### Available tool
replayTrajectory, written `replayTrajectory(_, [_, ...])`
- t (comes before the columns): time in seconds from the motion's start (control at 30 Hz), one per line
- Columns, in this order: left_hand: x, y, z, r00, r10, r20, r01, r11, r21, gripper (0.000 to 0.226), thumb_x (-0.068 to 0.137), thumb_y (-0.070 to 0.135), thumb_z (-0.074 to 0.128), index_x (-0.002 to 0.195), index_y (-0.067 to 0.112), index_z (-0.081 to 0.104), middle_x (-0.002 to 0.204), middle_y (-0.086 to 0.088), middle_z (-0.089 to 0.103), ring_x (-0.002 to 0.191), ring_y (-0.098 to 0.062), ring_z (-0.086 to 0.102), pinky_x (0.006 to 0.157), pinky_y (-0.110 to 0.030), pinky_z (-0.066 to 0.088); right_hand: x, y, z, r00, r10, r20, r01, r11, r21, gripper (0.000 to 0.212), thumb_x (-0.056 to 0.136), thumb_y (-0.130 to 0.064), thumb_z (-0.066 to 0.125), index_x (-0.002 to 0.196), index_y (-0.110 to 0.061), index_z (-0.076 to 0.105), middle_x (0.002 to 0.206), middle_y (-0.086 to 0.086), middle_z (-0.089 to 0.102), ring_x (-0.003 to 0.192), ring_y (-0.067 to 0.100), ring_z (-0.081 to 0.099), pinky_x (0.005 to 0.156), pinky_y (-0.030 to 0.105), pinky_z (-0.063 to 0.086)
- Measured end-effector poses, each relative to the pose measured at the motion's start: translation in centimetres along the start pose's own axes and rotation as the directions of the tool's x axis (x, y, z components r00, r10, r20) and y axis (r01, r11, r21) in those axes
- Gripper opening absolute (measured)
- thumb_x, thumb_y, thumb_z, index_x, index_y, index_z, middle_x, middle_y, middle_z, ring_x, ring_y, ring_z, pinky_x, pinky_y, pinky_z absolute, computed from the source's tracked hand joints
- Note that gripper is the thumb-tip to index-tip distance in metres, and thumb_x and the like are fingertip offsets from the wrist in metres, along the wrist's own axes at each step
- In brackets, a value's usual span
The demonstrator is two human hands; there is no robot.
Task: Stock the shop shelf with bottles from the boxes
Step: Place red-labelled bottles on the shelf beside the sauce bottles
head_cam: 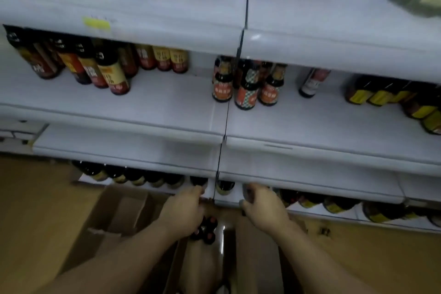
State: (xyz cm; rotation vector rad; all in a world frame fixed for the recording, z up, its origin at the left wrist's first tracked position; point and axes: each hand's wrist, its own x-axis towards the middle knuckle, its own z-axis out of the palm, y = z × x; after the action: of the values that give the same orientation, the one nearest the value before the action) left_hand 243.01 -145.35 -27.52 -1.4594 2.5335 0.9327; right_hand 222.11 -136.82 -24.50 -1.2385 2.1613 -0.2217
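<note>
Your right grip [263, 209] is curled round the top of a dark bottle [247, 194] at the lip of the bottom shelf [310, 210], just under the overhang of the shelf above. I cannot tell what your left grip [183, 210] has hold of, if anything. Its curled fingers are turned away at the shelf edge, above the caps [206, 229] standing in the box [253, 250]. The danger, as I judge it, is the tight gap: lift the bottle too high and it knocks the overhang, or push it in askew and it may tip the row [338, 205] beside it. Held by the top alone it could slip and land on the glass in the box below. A second box [114, 217] lies open to your left on a tan floor [35, 210]. The shelves are white and smooth, and the middle shelf [167, 102] carries small groups of bottles set well back. The whole view is blurred.
</note>
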Motion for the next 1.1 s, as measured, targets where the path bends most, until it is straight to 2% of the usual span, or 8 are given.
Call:
replayTrajectory(0.2, [1.4,-5.8,8.2,0.985,-0.063,0.158,0.064,0.998,-0.003,0.046,0.092,0.04,0.041,0.129,0.02,0.059,0.123,-0.001,0.06,0.113,-0.022,0.059,0.089,-0.037,0.052,2.5,3.8,10.8,0.976,0.071,0.204,-0.084,0.995,0.059,0.028,0.099,-0.037,0.06,0.123,-0.022,0.063,0.108,-0.001,0.07,0.099,0.017,0.068,0.084,0.038,0.059])
replayTrajectory(0.3, [4.1,-9.9,13.5,0.98,-0.057,0.19,0.053,0.998,0.025,0.058,0.089,0.039,0.032,0.131,0.014,0.062,0.119,-0.009,0.063,0.107,-0.03,0.063,0.084,-0.037,0.055,4.7,5.7,17.1,0.957,0.102,0.272,-0.129,0.988,0.084,0.039,0.096,-0.041,0.06,0.133,-0.027,0.059,0.118,0.0,0.069,0.102,0.017,0.067,0.085,0.037,0.059])
replayTrajectory(0.4, [6.9,-13.8,18.8,0.966,-0.087,0.244,0.083,0.996,0.027,0.048,0.096,0.038,0.038,0.135,0.016,0.057,0.125,-0.007,0.06,0.112,-0.029,0.06,0.089,-0.042,0.055,7.1,7.5,22.9,0.95,0.12,0.29,-0.145,0.987,0.065,0.039,0.101,-0.039,0.058,0.137,-0.024,0.055,0.124,0.002,0.064,0.103,0.016,0.064,0.073,0.025,0.051])
replayTrajectory(0.47, [8.5,-15.9,22.4,0.961,-0.088,0.262,0.084,0.996,0.027,0.038,0.1,0.033,0.05,0.136,0.022,0.054,0.129,-0.002,0.056,0.118,-0.025,0.058,0.094,-0.042,0.053,9.2,9.3,27.1,0.948,0.114,0.297,-0.125,0.992,0.019,0.036,0.102,-0.038,0.056,0.135,-0.024,0.054,0.121,0.002,0.064,0.098,0.016,0.063,0.067,0.026,0.048])
replayTrajectory(0.67, [11.9,-22.4,33.4,0.943,-0.092,0.32,0.089,0.996,0.024,0.048,0.101,0.027,0.053,0.149,0.022,0.045,0.143,-0.003,0.052,0.128,-0.025,0.055,0.102,-0.04,0.05,14.2,13.1,38.4,0.946,0.162,0.281,-0.151,0.987,-0.06,0.048,0.1,-0.039,0.056,0.145,-0.03,0.043,0.118,0.0,0.066,0.103,0.022,0.066,0.077,0.035,0.057])
replayTrajectory(0.8, [14.7,-24.9,38.2,0.927,-0.102,0.361,0.062,0.991,0.121,0.052,0.101,0.023,0.056,0.15,0.021,0.037,0.139,-0.006,0.05,0.121,-0.03,0.059,0.097,-0.046,0.053,17.3,15.5,44.2,0.947,0.188,0.259,-0.167,0.981,-0.102,0.054,0.101,-0.035,0.057,0.15,-0.033,0.035,0.113,0.0,0.065,0.1,0.025,0.066,0.076,0.037,0.057])
replayTrajectory(1.0, [18.4,-26.6,43.3,0.941,-0.127,0.313,0.062,0.976,0.211,0.064,0.104,0.025,0.052,0.16,0.021,0.021,0.147,-0.012,0.044,0.118,-0.031,0.06,0.085,-0.039,0.05,21.4,17.8,49.9,0.959,0.216,0.183,-0.19,0.97,-0.149,0.054,0.102,-0.032,0.057,0.148,-0.034,0.03,0.109,0.002,0.064,0.097,0.026,0.067,0.067,0.032,0.046])
replayTrajectory(1.1, [19.5,-27.0,45.0,0.928,-0.154,0.34,0.075,0.969,0.234,0.058,0.108,0.026,0.047,0.159,0.02,0.021,0.146,-0.013,0.048,0.119,-0.032,0.061,0.086,-0.039,0.049,22.6,18.1,51.8,0.956,0.208,0.205,-0.175,0.971,-0.165,0.051,0.103,-0.028,0.055,0.148,-0.032,0.031,0.115,0.002,0.063,0.102,0.025,0.067,0.071,0.034,0.052])
